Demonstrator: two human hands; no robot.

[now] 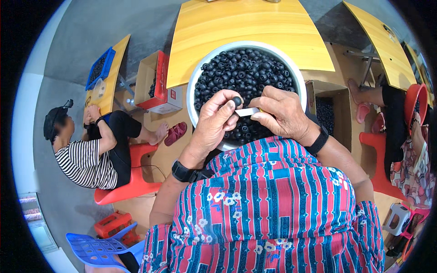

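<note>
Black piece [236, 101], blade [247, 111]: one each in fingers [269, 104]

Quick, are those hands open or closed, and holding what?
Left hand: closed, holding a small round black piece.
Right hand: closed, gripping a flat pale blade-like tool.

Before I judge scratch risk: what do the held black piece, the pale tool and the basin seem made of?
Black piece: probably rubber or plastic; dark, softly shining. Pale tool: likely metal; flat, smooth, straight-edged. Basin: perhaps metal; pale, smooth rim, though plastic is possible.
</note>
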